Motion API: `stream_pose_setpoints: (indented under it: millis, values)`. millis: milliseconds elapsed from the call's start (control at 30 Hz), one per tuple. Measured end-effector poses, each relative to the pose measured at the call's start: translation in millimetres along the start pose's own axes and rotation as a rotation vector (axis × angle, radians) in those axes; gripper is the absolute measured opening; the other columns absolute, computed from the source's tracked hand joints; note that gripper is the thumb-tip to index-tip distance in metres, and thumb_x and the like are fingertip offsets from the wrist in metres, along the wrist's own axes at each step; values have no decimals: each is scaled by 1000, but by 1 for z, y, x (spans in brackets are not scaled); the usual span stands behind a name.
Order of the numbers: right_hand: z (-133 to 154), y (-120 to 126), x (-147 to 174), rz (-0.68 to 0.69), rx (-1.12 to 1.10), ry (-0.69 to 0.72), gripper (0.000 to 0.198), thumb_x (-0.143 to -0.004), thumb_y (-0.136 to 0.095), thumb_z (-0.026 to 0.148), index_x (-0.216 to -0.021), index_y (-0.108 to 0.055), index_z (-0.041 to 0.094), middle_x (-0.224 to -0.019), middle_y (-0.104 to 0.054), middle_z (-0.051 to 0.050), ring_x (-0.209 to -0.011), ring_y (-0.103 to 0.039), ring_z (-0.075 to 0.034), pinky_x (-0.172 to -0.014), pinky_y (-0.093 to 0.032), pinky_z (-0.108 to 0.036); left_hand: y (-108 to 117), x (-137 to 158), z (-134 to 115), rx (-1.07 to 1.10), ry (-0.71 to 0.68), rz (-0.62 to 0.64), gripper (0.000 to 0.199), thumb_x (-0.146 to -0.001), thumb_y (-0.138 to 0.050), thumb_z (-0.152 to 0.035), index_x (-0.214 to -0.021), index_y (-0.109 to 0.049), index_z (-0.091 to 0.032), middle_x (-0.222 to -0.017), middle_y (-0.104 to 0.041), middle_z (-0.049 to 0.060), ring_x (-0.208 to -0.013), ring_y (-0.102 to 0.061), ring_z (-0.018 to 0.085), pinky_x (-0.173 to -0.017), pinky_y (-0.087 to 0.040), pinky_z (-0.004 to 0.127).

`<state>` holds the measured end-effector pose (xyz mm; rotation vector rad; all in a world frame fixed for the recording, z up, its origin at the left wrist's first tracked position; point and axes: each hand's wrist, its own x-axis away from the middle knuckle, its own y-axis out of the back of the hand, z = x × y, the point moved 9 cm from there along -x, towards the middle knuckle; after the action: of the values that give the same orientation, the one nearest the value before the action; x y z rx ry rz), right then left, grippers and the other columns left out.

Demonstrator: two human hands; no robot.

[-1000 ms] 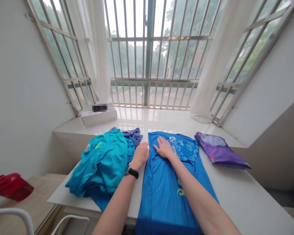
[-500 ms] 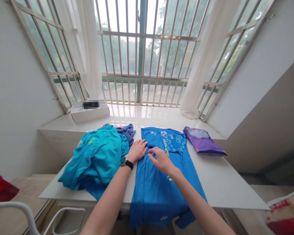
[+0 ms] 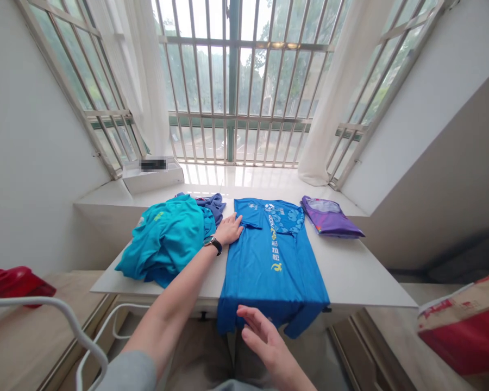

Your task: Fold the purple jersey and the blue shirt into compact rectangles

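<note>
A blue long-sleeved shirt (image 3: 252, 260) with white and yellow print lies spread on the white table, its lower part hanging over the front edge. My left hand (image 3: 229, 230), with a black-strapped watch (image 3: 213, 244) at the wrist, rests with fingers stretched out on the shirt's left edge near the top. My right hand (image 3: 264, 339) is in front of the table edge by the hanging hem, fingers apart and holding nothing. Left of the shirt a heap of teal clothing (image 3: 163, 233) lies close to my left forearm.
At the table's back right lies a purple garment in a clear bag (image 3: 332, 217). A white box (image 3: 152, 176) stands on the windowsill. White chair armrests (image 3: 65, 315) rise at the lower left, near a red object (image 3: 18, 285). A red and tan bag (image 3: 468, 326) sits at the lower right.
My right hand has moved from the shirt's upper middle back toward me, past the table edge. The cloth near the chest lies flatter. My left hand stays at the shirt's left edge.
</note>
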<state>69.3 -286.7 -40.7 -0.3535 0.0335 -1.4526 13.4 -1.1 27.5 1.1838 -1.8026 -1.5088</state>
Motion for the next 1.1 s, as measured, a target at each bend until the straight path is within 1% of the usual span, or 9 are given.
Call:
stream_pose_setpoints:
  millis: [133, 233, 367, 467, 633, 733, 867, 967, 1100]
  values:
    - [-17, 0, 8, -8, 151, -18, 60, -76, -71, 67, -120, -66, 26, -138, -59, -9, -138, -45, -30, -120, -26, -46, 42, 59, -26, 116, -21, -86, 47, -96, -51, -28, -141, -50, -12, -155, -39, 19, -143, -38, 30, -114, -36, 41]
    - [-14, -5, 2, 69, 252, 56, 54, -81, -67, 63, -121, -66, 26, -136, -60, -9, -134, -48, -29, -118, -29, -45, 71, 155, -34, 658, 10, -257, 35, -100, -45, -37, -124, -63, -19, -125, -66, 11, -113, -64, 23, -97, -51, 34]
    - [-19, -16, -1, 179, 260, 72, 51, -84, -65, 61, -119, -68, 25, -134, -62, -9, -130, -53, -28, -114, -37, -42, 25, 272, -21, 1023, 264, -91, 40, -96, -50, -52, -104, -71, -19, -100, -74, 9, -96, -70, 24, -83, -57, 32]
    - [-19, -17, 5, 211, 269, 43, 51, -85, -65, 59, -120, -67, 23, -129, -66, -10, -124, -58, -28, -109, -43, -41, -12, 317, 9, 1041, 505, -222, 46, -82, -64, -60, -104, -70, -19, -108, -74, 10, -103, -69, 28, -93, -55, 37]
    - [21, 36, 35, 70, 349, 134, 38, -88, -63, 54, -102, -74, 22, -105, -74, -9, -101, -68, -25, -94, -53, -35, -36, 313, 9, 922, 547, -276, 48, -80, -64, -59, -106, -69, -19, -109, -73, 12, -100, -69, 28, -91, -54, 39]
    - [37, 133, 64, -362, 259, 176, 41, -83, -65, 59, -92, -75, 20, -94, -75, -7, -90, -70, -23, -85, -55, -30, -33, 304, -3, 798, 527, -258, 44, -84, -58, -58, -100, -68, -19, -91, -73, 8, -79, -67, 23, -77, -53, 35]
    - [11, 241, 101, -835, 147, 107, 56, -64, -77, 65, -93, -73, 17, -96, -77, -8, -93, -70, -26, -79, -59, -29, -37, 298, -6, 709, 557, -256, 45, -83, -57, -60, -94, -66, -18, -64, -61, 0, -58, -54, 18, -61, -44, 29]
    - [-10, 250, 94, -849, 117, 65, 61, -57, -80, 64, -94, -72, 16, -100, -77, -9, -103, -69, -30, -83, -59, -32, -45, 295, -8, 744, 566, -250, 49, -80, -59, -65, -90, -65, -17, -68, -63, 1, -52, -45, 14, -57, -41, 27]
    - [-5, 218, 71, -801, 174, 139, 55, -62, -78, 61, -95, -70, 18, -101, -77, -8, -103, -70, -29, -89, -58, -35, -48, 289, -21, 820, 539, -195, 56, -81, -56, -71, -87, -66, -17, -71, -64, 2, -55, -45, 14, -57, -40, 26]
